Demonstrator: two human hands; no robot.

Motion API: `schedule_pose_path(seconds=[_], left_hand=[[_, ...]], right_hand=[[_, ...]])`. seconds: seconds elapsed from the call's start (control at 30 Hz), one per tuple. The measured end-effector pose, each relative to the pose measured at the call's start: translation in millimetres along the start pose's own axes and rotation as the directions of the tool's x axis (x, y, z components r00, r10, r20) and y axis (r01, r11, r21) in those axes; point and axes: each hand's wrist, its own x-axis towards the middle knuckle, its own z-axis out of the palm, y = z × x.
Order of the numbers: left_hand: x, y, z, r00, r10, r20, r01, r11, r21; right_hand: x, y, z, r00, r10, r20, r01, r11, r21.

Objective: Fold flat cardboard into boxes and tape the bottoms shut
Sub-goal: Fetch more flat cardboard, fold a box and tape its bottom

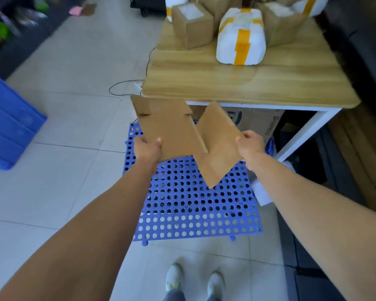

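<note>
cardboard [178, 129] above mat [195, 213], before table [237, 83].

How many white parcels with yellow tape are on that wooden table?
3 white parcels: one front and centre, one back left, one back right, the last two cut off by the frame's top. More may be hidden beyond.

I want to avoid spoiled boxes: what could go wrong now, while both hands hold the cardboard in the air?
The left hand and right hand grip only the edges of the cardboard, held in the air, so it may bend off its creases. The table edge looks close; a far flap might catch on it.
</note>
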Motion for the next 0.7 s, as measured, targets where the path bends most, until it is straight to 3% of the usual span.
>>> schedule_pose_path(seconds=[0.13,0.4,0.57,0.7], left_hand=[[-49,52,-25,0.982,0.169,0.083,-0.176,0.981,0.079],[-113,139,-41,0.857,0.429,0.285,-0.432,0.9,-0.056],[-153,162,-35,0.707,0.526,0.472,-0.511,0.842,-0.172],[-201,157,-22,0.56,0.534,0.633,-0.537,0.816,-0.214]], right_hand=[[-41,-43,-38,0.992,-0.111,-0.053,0.112,0.994,0.003],[-123,-92,-117,0.915,-0.243,-0.322,0.293,0.949,0.117],[-184,-72,-165,0.817,-0.183,-0.546,0.338,0.92,0.198],[-250,-32,-207,0.715,-0.049,-0.697,0.329,0.904,0.274]])
